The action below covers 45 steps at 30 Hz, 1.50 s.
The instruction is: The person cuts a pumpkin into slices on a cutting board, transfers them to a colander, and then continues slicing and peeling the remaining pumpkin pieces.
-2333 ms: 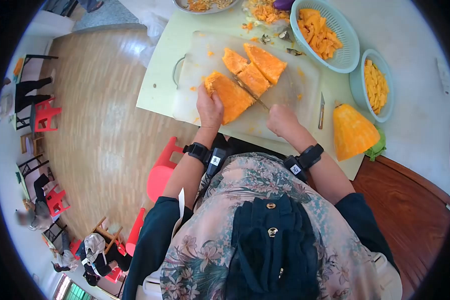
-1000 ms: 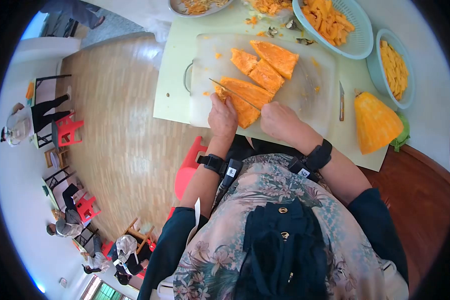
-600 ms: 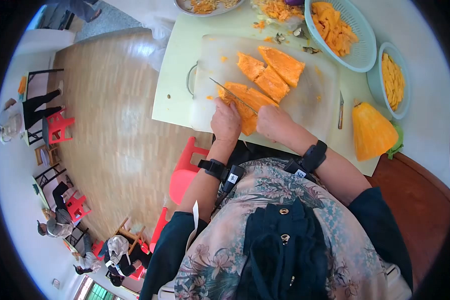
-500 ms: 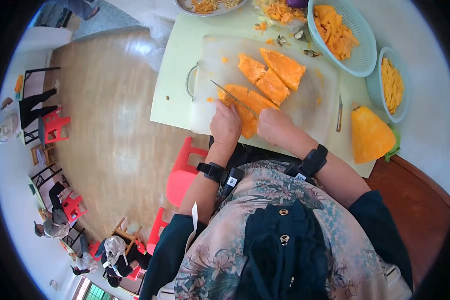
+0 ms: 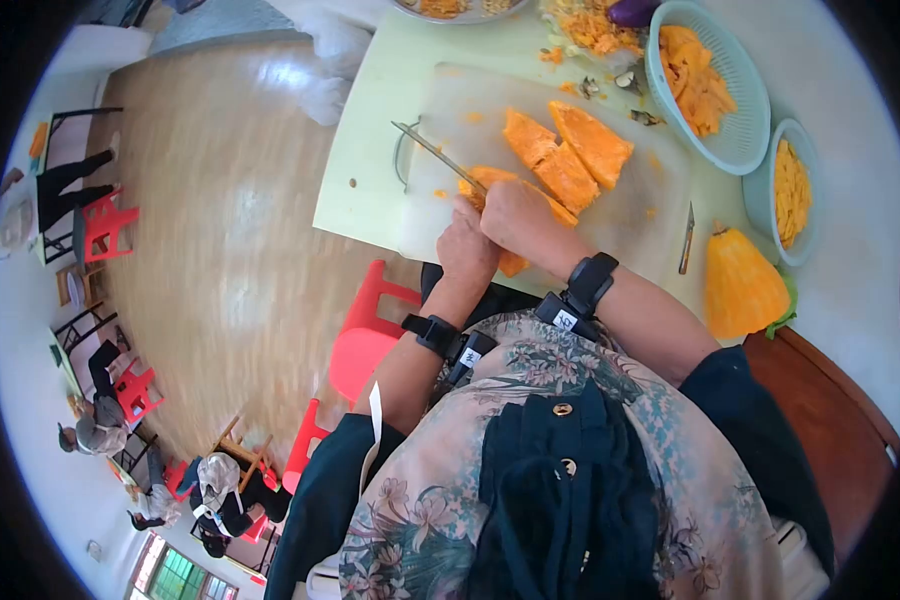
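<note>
right hand [image 5: 522, 215] is closed around knife [image 5: 430, 149]; left hand [image 5: 467, 245], grip i cannot tell. upper right: cut pieces [image 5: 692, 75]; right: pumpkin [image 5: 745, 283] unsliced.

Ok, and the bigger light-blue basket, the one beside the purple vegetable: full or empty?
Neither: partly filled. Orange pieces lie heaped in the basket, while bare slotted wall shows on its right side.

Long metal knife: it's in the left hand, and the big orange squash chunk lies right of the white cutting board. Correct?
Wrong hand: the head view shows the long metal knife in the right hand. The big orange squash chunk does lie right of the white cutting board.
</note>
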Each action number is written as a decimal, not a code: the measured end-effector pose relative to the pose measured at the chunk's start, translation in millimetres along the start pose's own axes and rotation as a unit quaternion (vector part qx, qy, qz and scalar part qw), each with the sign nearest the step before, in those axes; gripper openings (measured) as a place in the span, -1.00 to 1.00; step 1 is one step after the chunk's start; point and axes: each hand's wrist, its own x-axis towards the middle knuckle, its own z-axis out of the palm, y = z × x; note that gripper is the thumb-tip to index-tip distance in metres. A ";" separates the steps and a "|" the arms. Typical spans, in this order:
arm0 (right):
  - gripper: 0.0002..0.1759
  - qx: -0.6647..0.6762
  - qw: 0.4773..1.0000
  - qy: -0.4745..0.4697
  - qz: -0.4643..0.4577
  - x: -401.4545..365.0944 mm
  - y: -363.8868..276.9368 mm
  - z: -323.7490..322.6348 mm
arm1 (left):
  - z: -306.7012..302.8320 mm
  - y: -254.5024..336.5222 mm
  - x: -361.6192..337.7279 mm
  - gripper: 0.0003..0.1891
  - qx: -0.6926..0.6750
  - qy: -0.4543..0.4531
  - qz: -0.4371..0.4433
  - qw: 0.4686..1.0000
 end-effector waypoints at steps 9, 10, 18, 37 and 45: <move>-0.70 0.106 0.976 -0.154 0.111 12.5 4.2 -34.6 | 9.3 -1.7 -1.6 -0.65 -0.077 0.079 -0.012 0.994; -0.71 0.077 0.979 -0.178 0.063 9.7 7.6 -38.4 | 9.2 -3.2 -0.5 -0.66 -0.092 0.095 -0.011 0.991; -0.76 0.034 0.958 -0.217 0.186 -82.8 33.7 -57.0 | 14.5 -3.0 -2.8 -0.68 -0.116 0.139 -0.020 0.983; -0.79 -0.064 0.961 -0.233 0.137 -91.0 47.1 -55.2 | 18.9 -3.4 -4.0 -0.66 -0.079 0.167 -0.009 0.983; -0.79 -0.037 0.989 -0.135 0.042 -63.4 45.7 -30.6 | 17.3 2.0 -4.9 -0.64 -0.061 0.152 -0.037 0.986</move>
